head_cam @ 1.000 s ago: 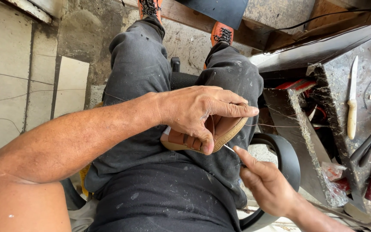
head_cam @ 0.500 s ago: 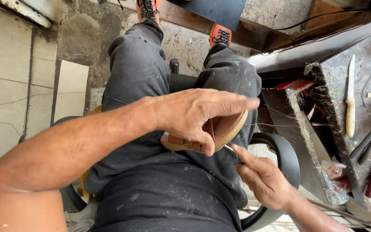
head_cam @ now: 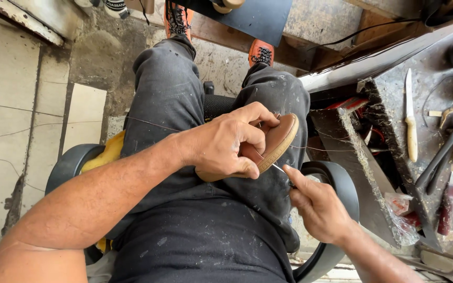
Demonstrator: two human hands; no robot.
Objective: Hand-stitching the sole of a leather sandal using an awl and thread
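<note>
The person sits on a dark chair [head_cam: 336, 183] with black trousers [head_cam: 184, 157] filling the middle of the head view. The left hand [head_cam: 226, 147] lies over a tan shoe sole [head_cam: 279, 141] held on edge on the right thigh; its grip is pressed together around the sole, fingers curled over the far side and thumb tucked under the near edge. The sole sits at centre, just above the lap, tilted with its rim facing right.

The right hand [head_cam: 315, 207] is just beside and nearer than the sole, at right of centre. Its grip is pinched on a thin metal needle or awl [head_cam: 280, 169], whose tip meets the sole's lower rim. A fine thread [head_cam: 331, 150] runs rightward from the sole toward the worktop.

The worktop [head_cam: 389, 105], at right, is grey and worn. A pale-handled knife [head_cam: 410, 123] lies on it at the far right, well apart from both hands, with dark-handled tools [head_cam: 441, 157] just to its right. Two orange-and-black shoes [head_cam: 260, 52] on the person's feet show at the far edge, on the stained floor [head_cam: 27, 105].
</note>
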